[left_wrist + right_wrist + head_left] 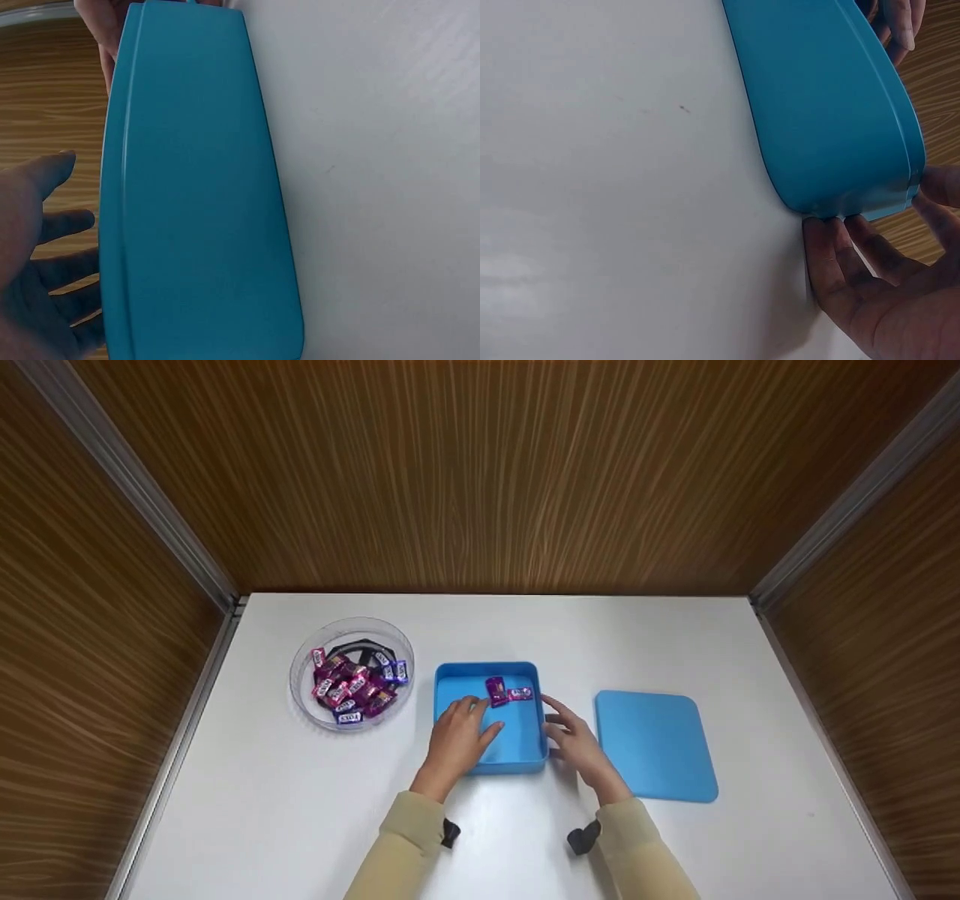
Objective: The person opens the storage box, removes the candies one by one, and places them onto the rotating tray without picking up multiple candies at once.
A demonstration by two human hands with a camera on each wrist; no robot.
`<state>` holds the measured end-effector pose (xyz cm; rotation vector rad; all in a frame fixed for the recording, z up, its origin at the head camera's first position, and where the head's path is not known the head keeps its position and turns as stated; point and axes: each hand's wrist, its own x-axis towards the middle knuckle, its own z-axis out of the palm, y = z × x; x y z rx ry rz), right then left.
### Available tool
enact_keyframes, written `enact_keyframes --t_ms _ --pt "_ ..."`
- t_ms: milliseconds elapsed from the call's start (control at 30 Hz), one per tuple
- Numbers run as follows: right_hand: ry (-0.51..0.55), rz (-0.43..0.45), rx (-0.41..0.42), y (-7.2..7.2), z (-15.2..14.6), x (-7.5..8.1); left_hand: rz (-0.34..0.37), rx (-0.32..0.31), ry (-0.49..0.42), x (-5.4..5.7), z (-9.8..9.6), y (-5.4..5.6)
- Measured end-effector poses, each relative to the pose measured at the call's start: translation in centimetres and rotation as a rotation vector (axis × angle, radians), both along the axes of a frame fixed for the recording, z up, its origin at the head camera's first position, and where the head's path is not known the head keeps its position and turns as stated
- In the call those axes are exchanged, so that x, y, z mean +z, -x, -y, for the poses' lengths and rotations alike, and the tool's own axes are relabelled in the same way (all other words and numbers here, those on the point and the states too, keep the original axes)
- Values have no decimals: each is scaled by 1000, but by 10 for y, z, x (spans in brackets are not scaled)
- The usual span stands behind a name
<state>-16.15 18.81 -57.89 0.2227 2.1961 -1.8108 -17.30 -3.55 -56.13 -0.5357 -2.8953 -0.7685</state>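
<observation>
A square blue box (517, 742) stands uncovered on the table. Inside, near its back right, lie a purple wrapped candy (496, 691) and a pink wrapped candy (520, 694). My left hand (456, 739) hovers over the left part of the box, fingers extended and thumb spread, just short of the purple candy; nothing shows in its grasp. In the left wrist view, the box wall (195, 187) hides part of this hand's fingers. My right hand (579, 744) touches the box's right wall with its fingertips (821, 232), without gripping it.
To the left, a clear round dish (300, 701) holds a heap of wrapped candies (356, 686) in pink, purple and blue. A flat blue lid (657, 746) lies right of the box. Wood-grain panels (480, 480) enclose the white table (300, 825) at the back and sides.
</observation>
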Motion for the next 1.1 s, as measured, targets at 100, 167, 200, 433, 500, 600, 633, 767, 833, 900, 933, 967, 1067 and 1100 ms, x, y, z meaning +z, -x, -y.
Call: enact_keyframes --t_ms 100,167,200,433,500,600,633,767,833,900,933,967,1067,1100 --pt "12 -1 -6 0 0 0 30 -15 34 -2 -8 1" --pt "15 -9 -9 1 -1 -5 32 -34 55 -5 -12 3" --pt "7 -5 -10 2 -1 -5 37 -44 69 -7 -14 3" --pt "3 -3 -7 2 -2 -5 99 -80 128 -12 -24 8" --pt "2 -8 -3 2 -2 -6 102 -85 143 -13 -26 9" --pt "3 -13 7 2 -2 -6 115 -91 162 -15 -27 10" --pt "3 -13 8 2 -2 -6 122 -91 163 -15 -28 10" --pt "-3 -7 13 2 -2 -6 143 -90 173 -17 -28 11" --pt "-4 -3 10 2 -2 -6 152 -91 177 -18 -28 12" --pt "-10 -3 11 2 -2 -6 158 -93 185 -19 -28 13" --pt "-10 -4 12 1 -2 -6 160 -93 187 -19 -28 13" --pt "-1 -6 13 1 -3 -6 160 -92 191 -20 -28 13" --pt "18 -14 12 1 -3 -6 148 -87 205 -22 -29 15" --pt "25 -16 10 1 -3 -7 148 -85 208 -23 -30 15"
